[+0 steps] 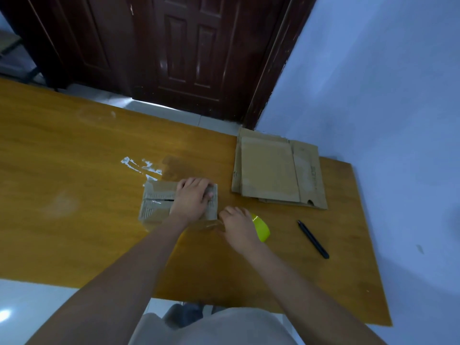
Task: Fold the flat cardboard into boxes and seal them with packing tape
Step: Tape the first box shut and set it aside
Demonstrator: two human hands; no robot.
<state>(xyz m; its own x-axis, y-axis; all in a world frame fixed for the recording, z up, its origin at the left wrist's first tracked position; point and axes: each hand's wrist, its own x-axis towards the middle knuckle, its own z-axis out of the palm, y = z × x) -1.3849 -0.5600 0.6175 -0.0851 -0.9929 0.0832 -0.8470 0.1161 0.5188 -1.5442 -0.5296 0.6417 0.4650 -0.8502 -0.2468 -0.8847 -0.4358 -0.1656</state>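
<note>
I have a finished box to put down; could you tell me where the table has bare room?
Free: the table's wide left half, left of the box. Crowded: right side, with flat cardboard, tape roll and pen.

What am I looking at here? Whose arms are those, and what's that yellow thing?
This picture comes from a camera worn on a person's head, looking down, so the two arms are that person's own. There is no robot. They are working at a wooden table. The left hand presses flat on top of a small cardboard box that already has shiny tape on it. The right hand holds a yellow tape roll, with a strip of clear tape stretched from it toward the box. Farther right lies a stack of flat cardboard, waiting to be folded, and a black pen-like tool; I cannot tell exactly what it is. A crumpled scrap of clear tape lies behind the box.
</note>
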